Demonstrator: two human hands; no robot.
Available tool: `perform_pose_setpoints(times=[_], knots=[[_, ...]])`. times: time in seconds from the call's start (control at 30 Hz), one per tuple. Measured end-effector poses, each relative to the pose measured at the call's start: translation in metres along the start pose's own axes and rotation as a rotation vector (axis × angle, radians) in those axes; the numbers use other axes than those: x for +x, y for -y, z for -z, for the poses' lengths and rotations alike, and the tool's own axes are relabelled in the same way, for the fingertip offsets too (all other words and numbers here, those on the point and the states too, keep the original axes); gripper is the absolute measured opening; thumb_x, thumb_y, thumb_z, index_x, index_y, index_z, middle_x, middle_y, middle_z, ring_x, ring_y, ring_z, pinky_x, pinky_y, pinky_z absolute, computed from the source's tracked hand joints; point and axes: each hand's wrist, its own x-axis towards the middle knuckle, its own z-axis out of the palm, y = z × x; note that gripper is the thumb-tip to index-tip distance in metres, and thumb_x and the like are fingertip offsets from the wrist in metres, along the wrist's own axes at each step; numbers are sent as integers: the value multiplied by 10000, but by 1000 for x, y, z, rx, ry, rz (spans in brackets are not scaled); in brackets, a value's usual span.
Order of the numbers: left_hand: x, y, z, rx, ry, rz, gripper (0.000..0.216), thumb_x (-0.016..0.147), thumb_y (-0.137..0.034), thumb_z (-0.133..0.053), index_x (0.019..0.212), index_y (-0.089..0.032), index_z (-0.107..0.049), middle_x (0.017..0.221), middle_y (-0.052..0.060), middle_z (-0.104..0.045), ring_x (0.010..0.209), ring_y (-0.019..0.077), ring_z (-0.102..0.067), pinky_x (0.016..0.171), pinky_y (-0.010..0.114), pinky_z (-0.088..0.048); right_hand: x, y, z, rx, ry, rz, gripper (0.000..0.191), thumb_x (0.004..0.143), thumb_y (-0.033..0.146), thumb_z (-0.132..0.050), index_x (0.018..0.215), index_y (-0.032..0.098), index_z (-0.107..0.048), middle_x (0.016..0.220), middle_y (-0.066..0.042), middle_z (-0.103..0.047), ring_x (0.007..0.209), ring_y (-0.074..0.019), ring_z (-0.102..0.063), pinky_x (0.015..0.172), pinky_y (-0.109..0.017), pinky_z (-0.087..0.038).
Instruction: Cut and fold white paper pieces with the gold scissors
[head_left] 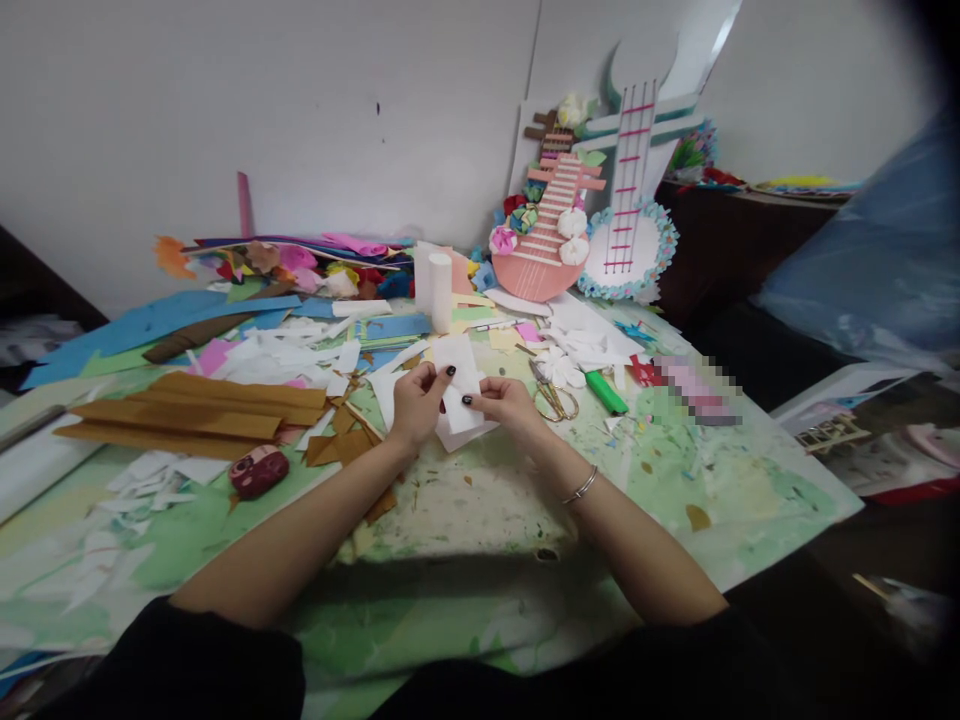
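A small white sheet of paper (457,365) is held up over the middle of the table, pinched from both sides. My left hand (417,402) grips its left edge between thumb and fingers. On the other side my right hand (511,402) has its thumb on the front of the sheet near the lower right. More white paper lies under and behind the hands. Just right of my right hand are gold-handled scissors (556,402) and a white paper flower (561,365). A white roll (440,293) stands upright behind the sheet.
Brown crepe paper (187,415), white scraps (281,350) and a dark red case (258,472) lie to the left. A green marker-like object (606,393) lies right. Paper instruments decorated with flowers (551,230) lean on the wall. Colourful paper flowers (300,262) line the back.
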Motion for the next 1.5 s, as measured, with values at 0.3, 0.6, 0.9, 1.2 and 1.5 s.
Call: perform_pose_setpoints(times=[0.3, 0.6, 0.9, 1.2, 1.5], knots=[[13, 4, 10, -119, -64, 18, 303, 743, -422, -641, 622, -168, -530, 537, -45, -465, 458, 77, -406, 434, 204, -345, 2, 1, 6, -29, 43, 6, 316, 529, 311, -811, 696, 145, -600, 576, 9, -626, 541, -96, -594, 530, -191, -465], [7, 1, 5, -65, 103, 38, 324, 722, -429, -661, 591, -152, -557, 512, -43, -466, 455, 71, -387, 441, 202, -319, 4, -2, 5, 61, 53, 57, 282, 584, 341, -768, 720, 153, -607, 698, 15, -627, 604, -84, -554, 544, -189, -447], [12, 8, 7, -186, -8, 238, 331, 605, -412, -744, 579, -134, -566, 501, -46, -496, 430, 56, -404, 413, 179, -345, 1, 1, 4, 29, 138, -8, 426, 578, 298, -780, 909, 186, -537, 557, 58, -590, 479, -73, -508, 493, -185, -415], [13, 11, 6, -350, -64, 521, 319, 509, -327, -779, 640, -108, -586, 530, -5, -589, 452, 108, -531, 457, 240, -454, -4, 7, 2, 138, 159, -22, 478, 674, 340, -685, 1074, 209, -458, 609, 45, -603, 524, -131, -615, 560, -259, -490], [14, 10, 7, -425, -96, 606, 113, 641, -187, -666, 657, -94, -604, 547, 35, -631, 449, 129, -565, 438, 236, -453, -7, 7, 3, 128, 283, 101, 512, 598, 107, -594, 1089, 212, -493, 721, 28, -629, 629, -122, -604, 661, -272, -469]])
